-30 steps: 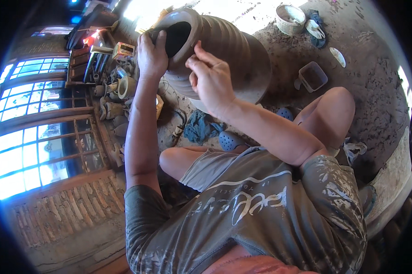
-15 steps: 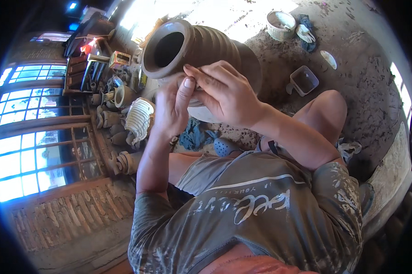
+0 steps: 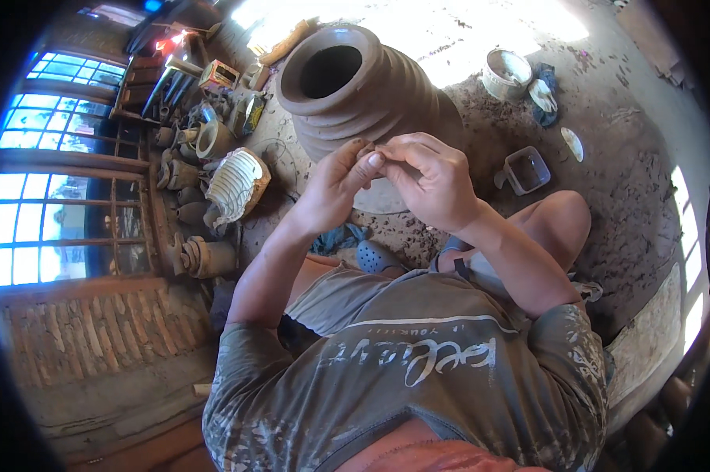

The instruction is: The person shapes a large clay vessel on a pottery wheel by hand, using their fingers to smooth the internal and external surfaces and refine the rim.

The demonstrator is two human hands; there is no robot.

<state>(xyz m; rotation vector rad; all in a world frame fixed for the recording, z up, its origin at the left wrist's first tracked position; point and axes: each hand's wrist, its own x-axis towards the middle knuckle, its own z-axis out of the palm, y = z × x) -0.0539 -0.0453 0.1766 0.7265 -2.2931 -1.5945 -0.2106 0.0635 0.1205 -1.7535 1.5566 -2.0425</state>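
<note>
A large ribbed clay pot (image 3: 371,110) with a thick rim and a dark round mouth stands just beyond my hands. My left hand (image 3: 341,182) and my right hand (image 3: 438,179) meet in front of its lower wall, fingertips pinched together. Whatever sits between them is too small and too hidden to name. Clay smears mark the fingers. Beneath the hands, part of a pale round slab (image 3: 379,198) shows at the foot of the pot.
Several small clay pots (image 3: 213,140) and a ribbed pale piece (image 3: 238,186) lie to the left. On the right stand a clay-smeared bucket (image 3: 506,75) beside a dark cloth (image 3: 544,98), and a clear plastic tub (image 3: 527,171). A blue clog (image 3: 377,257) is near my leg.
My hands have come away from beside the pot's rim, to lower and further right, still pinched together. The whole view has shifted, so more of the pot's mouth and wall shows.
</note>
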